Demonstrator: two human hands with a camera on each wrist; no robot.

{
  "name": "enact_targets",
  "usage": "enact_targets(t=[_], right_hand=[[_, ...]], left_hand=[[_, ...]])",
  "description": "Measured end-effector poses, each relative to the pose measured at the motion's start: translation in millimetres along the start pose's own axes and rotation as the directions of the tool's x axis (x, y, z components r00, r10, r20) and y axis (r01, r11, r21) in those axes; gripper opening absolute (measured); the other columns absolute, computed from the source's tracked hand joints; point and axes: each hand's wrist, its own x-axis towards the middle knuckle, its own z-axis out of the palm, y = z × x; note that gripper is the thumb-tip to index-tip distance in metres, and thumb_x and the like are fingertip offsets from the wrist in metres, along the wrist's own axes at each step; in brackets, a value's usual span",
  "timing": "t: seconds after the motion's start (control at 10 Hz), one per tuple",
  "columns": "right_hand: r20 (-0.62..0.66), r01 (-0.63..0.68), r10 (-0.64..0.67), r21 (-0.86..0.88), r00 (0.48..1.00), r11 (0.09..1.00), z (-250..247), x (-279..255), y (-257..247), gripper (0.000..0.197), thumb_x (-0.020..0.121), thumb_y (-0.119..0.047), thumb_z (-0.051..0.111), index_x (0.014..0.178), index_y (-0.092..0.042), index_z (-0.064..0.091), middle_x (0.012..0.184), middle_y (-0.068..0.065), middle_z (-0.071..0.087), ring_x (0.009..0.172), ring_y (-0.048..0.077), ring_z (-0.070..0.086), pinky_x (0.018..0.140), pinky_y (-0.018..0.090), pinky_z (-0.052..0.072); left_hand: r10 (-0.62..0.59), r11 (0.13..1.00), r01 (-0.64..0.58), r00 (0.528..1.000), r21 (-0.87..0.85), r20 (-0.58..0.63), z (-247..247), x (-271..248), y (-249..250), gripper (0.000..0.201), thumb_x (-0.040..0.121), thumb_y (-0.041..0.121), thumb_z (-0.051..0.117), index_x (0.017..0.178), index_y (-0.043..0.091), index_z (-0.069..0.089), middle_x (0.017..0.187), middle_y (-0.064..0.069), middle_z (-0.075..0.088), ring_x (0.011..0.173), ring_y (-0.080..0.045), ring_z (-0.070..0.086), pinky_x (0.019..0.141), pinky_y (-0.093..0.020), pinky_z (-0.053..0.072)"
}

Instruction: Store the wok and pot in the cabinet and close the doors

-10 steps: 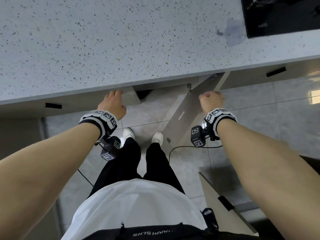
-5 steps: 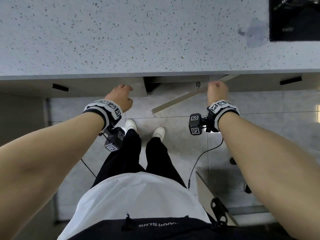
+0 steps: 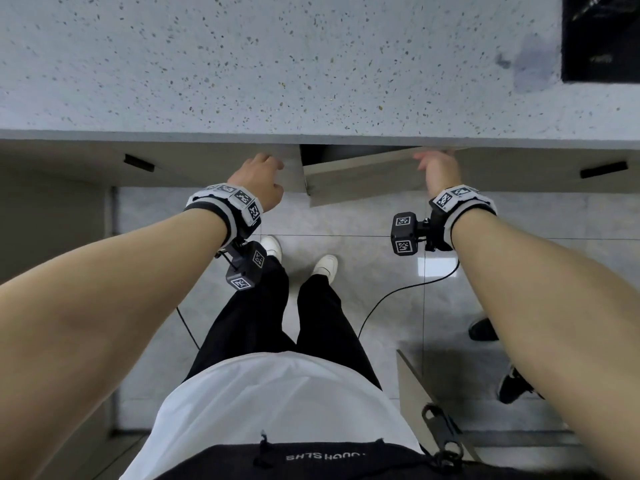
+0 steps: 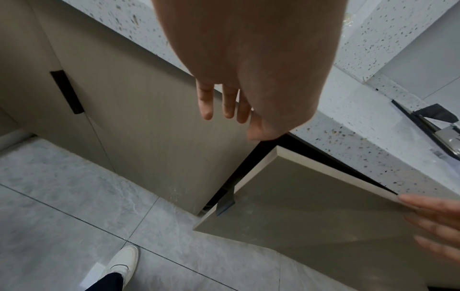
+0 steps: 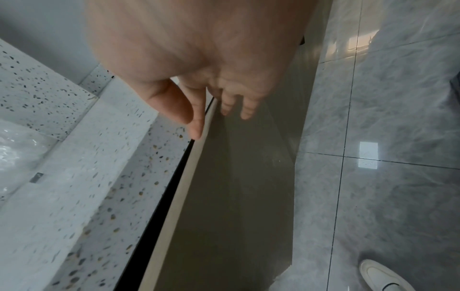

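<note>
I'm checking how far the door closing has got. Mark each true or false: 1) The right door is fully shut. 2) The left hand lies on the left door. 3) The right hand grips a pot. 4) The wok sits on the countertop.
1) False: the right door stands ajar, a dark gap beside it.
2) True: the left hand has straight fingers on the left door.
3) False: the right hand pushes the right door, holding nothing.
4) False: no wok shows on the countertop.

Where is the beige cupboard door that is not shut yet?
In the head view the ajar beige cabinet door hangs right of centre under the speckled countertop, the right hand on it.
</note>
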Motion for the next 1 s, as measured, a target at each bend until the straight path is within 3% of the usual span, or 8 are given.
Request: enact_targets(t=[0.1, 0.2, 0.3, 0.4, 0.5, 0.7, 0.9, 1.0], right_hand=[[0.067, 0.074, -0.065, -0.133, 0.996, 0.988, 0, 1, -1, 0.042, 0.093, 0.003, 0.042, 0.134, 0.004, 0.052, 0.144, 0.019, 0.048, 0.135, 0.030, 0.043, 0.104, 0.024, 0.038], [0.010, 0.137, -0.140, -0.285, 0.990, 0.948, 0, -7, 4, 0.035, 0.093, 0.002, 0.037, 0.120, 0.010, 0.059, 0.125, 0.028, 0.058, 0.119, 0.038, 0.052, 0.102, 0.040, 0.039], [-0.069, 0.132, -0.159, -0.298, 0.985, 0.945, 14, -34, 0, 0.021, 0.086, -0.003, 0.040, 0.086, 0.001, 0.061, 0.077, 0.018, 0.055, 0.073, 0.031, 0.052, 0.057, 0.030, 0.039], [-0.052, 0.177, -0.204, -0.328, 0.977, 0.928, 39, -70, -2, 0.028, 0.090, -0.007, 0.042, 0.102, -0.001, 0.067, 0.106, 0.018, 0.067, 0.087, 0.032, 0.060, 0.071, 0.033, 0.046], [0.024, 0.303, -0.312, -0.315, 0.950, 0.899, 69, -106, -1, 0.039, 0.092, -0.012, 0.046, 0.128, -0.007, 0.057, 0.136, 0.010, 0.056, 0.121, 0.026, 0.055, 0.101, 0.035, 0.044], [0.076, 0.546, -0.552, -0.308, 0.830, 0.779, 112, -178, -6, 0.040, 0.089, -0.010, 0.047, 0.128, -0.015, 0.056, 0.137, 0.001, 0.053, 0.122, 0.018, 0.053, 0.099, 0.029, 0.041], [0.061, 0.658, -0.676, -0.310, 0.734, 0.686, 122, -239, -18, 0.040, 0.089, -0.007, 0.045, 0.126, -0.019, 0.057, 0.131, -0.003, 0.055, 0.114, 0.013, 0.055, 0.096, 0.033, 0.048], [0.030, 0.665, -0.693, -0.314, 0.720, 0.678, 119, -262, -10, 0.039, 0.089, -0.006, 0.044, 0.122, -0.022, 0.058, 0.128, -0.007, 0.056, 0.107, 0.011, 0.058, 0.096, 0.032, 0.049]], left_hand=[[-0.024, 1.000, 0.024, 1.000, -0.003, -0.011, -1, -9, -6, 0.053, 0.088, 0.013, 0.047, 0.140, 0.016, 0.044, 0.147, -0.007, 0.042, 0.135, -0.029, 0.040, 0.106, -0.043, 0.040], [-0.045, 0.999, 0.045, 0.999, 0.010, -0.013, -7, -17, -13, 0.053, 0.088, 0.014, 0.047, 0.141, 0.016, 0.044, 0.147, -0.008, 0.041, 0.135, -0.029, 0.040, 0.106, -0.043, 0.040], [-0.039, 0.999, 0.040, 0.999, 0.018, -0.016, -14, -28, -19, 0.054, 0.088, 0.014, 0.047, 0.141, 0.016, 0.043, 0.148, -0.008, 0.041, 0.135, -0.029, 0.040, 0.106, -0.043, 0.040], [-0.018, 1.000, 0.018, 1.000, 0.025, -0.002, -24, -41, -26, 0.052, 0.089, 0.014, 0.048, 0.141, 0.016, 0.044, 0.149, -0.008, 0.040, 0.136, -0.029, 0.041, 0.107, -0.042, 0.039], [0.031, 0.999, -0.032, 0.999, 0.019, 0.024, -35, -56, -34, 0.051, 0.091, 0.014, 0.048, 0.142, 0.015, 0.043, 0.151, -0.007, 0.039, 0.135, -0.029, 0.043, 0.109, -0.043, 0.040], [0.193, 0.979, -0.196, 0.980, -0.049, -0.048, -60, -103, -69, 0.050, 0.092, 0.012, 0.046, 0.142, 0.016, 0.043, 0.149, -0.005, 0.044, 0.132, -0.024, 0.048, 0.109, -0.038, 0.040], [0.332, 0.931, -0.349, 0.931, -0.105, -0.156, -79, -150, -112, 0.050, 0.092, 0.010, 0.044, 0.141, 0.015, 0.044, 0.147, -0.004, 0.048, 0.133, -0.020, 0.049, 0.110, -0.033, 0.038], [0.306, 0.926, -0.334, 0.937, -0.177, -0.169, -77, -167, -138, 0.051, 0.091, 0.009, 0.043, 0.141, 0.019, 0.045, 0.145, 0.000, 0.050, 0.130, -0.018, 0.051, 0.109, -0.034, 0.041]])
